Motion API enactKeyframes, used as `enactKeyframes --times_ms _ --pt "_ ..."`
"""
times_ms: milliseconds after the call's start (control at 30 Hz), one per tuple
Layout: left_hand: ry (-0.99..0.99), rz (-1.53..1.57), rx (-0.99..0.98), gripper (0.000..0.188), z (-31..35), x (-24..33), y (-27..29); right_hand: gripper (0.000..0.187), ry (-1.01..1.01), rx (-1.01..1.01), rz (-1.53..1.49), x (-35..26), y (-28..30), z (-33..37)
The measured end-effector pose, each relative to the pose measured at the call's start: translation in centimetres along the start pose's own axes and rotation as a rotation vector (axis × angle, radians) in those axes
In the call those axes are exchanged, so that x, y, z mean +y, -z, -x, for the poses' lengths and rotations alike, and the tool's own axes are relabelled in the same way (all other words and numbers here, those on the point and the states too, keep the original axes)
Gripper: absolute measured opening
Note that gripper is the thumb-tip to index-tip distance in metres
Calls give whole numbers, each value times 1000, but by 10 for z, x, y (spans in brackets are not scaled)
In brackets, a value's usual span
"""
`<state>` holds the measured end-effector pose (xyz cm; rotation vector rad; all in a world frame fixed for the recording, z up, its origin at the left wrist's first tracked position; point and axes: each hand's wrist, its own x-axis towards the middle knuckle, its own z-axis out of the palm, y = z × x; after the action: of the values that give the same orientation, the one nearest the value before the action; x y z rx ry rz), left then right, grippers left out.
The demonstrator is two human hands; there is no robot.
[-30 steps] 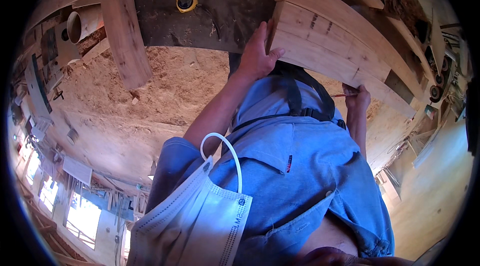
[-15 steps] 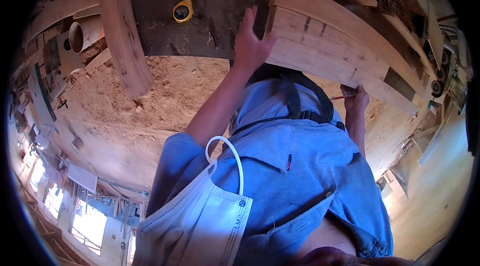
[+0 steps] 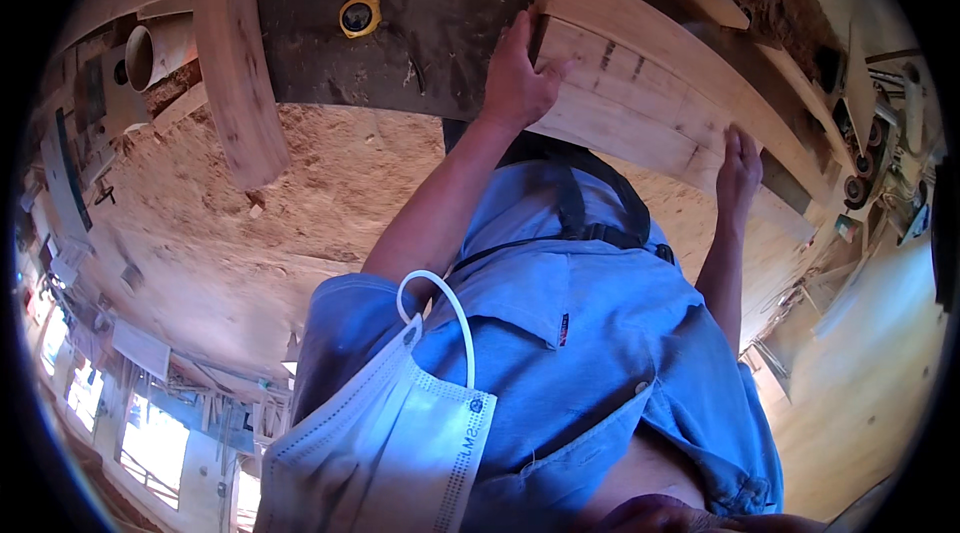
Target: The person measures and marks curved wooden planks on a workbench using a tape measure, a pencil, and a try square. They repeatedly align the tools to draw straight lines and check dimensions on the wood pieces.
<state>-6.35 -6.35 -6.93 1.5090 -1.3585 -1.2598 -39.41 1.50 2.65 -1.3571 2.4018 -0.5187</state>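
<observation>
Several pale wooden boards (image 3: 640, 98) lie side by side on a dark work surface, slanting down to the right. Dark marks cross the inner board's face. My left hand (image 3: 520, 78) grips their left end, fingers along the end and thumb over the face. My right hand (image 3: 738, 171) is closed at the right end of the shorter inner boards, fingertips against the wood next to the longer outer board (image 3: 690, 58). Part of its grip is hidden, and no pencil shows in it.
A yellow tape measure (image 3: 360, 15) lies on the dark surface (image 3: 310, 63), left of the boards. Further left, a thick plank (image 3: 232, 73) juts toward me beside a pale pipe (image 3: 158, 51). Sawdust covers the floor (image 3: 330, 173). A white face mask (image 3: 390, 433) hangs close below.
My right hand has moved up from the boards' near edge onto the inner boards' right end. The thin pencil-like stick it held is out of sight. My left hand has closed in on the left end.
</observation>
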Motion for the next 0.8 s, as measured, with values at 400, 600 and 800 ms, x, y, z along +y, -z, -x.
enactKeyframes --times_ms 400,600,800 --pt "-22 -5 -15 78 -3 -8 2 30 214 -389 349 -13 -52 -136" --pt "-10 -65 -31 84 -6 -15 0 35 253 -358 377 -5 -52 -138" --pt "17 -57 -49 89 -7 -15 1 34 240 -405 338 0 -51 -146"
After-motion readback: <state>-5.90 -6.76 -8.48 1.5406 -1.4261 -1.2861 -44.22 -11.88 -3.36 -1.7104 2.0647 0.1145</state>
